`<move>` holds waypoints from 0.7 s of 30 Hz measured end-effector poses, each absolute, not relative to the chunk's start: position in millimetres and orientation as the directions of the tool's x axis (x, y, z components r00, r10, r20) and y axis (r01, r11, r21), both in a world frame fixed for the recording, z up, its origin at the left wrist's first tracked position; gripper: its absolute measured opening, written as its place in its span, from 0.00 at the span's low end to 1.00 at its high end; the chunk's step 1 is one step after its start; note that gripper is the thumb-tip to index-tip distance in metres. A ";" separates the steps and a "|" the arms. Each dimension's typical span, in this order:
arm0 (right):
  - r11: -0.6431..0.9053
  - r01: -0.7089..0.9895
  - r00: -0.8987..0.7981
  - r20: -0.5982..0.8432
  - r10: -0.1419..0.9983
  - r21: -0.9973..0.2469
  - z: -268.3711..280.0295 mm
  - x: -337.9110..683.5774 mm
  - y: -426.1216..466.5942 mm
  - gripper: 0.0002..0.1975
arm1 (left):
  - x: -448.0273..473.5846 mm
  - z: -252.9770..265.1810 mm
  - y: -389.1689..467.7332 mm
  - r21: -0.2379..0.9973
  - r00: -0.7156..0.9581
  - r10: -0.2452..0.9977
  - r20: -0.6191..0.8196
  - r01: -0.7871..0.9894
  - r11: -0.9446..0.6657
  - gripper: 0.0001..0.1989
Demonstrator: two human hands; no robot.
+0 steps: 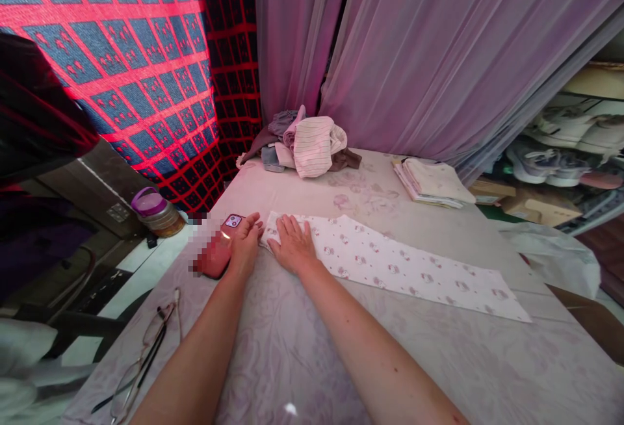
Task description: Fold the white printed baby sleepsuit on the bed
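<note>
White printed pants (404, 262), folded lengthwise into a long strip, lie flat across the bed-like surface. My right hand (294, 243) rests flat on their left end, fingers stretched out. Just left of that end is my left hand (247, 238), its fingers extended and its fingertips close to the fabric edge; whether they touch it I cannot tell. Partly behind my left hand lies a red phone (217, 256), camera side up.
Eyeglasses (141, 360) and a cable lie at the front left. Crumpled clothes (312, 145) are heaped at the back, and folded clothes (433, 181) sit at the back right. A purple-lidded jar (158, 210) stands left. Shoes (550, 158) fill a shelf at right, beside purple curtains (414, 54).
</note>
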State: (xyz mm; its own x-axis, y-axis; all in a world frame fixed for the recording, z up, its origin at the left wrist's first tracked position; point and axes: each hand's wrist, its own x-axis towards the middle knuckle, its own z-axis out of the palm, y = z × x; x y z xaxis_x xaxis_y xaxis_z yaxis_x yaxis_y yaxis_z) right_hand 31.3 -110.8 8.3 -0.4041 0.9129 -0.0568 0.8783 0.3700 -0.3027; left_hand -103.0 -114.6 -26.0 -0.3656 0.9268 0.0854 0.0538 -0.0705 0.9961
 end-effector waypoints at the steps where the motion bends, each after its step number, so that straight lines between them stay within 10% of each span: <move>1: 0.370 0.880 -0.404 -0.059 0.913 -0.299 6.2 29.6 -110.6 0.34 | -103.0 -26.0 -114.7 0.996 -0.365 0.927 0.086 0.056 -0.070 0.20; 21: 0.286 0.906 -0.308 -0.024 0.951 -0.311 17.4 75.5 -118.1 0.32 | -99.6 -28.5 -116.9 0.662 -0.075 0.891 0.447 0.697 -0.274 0.21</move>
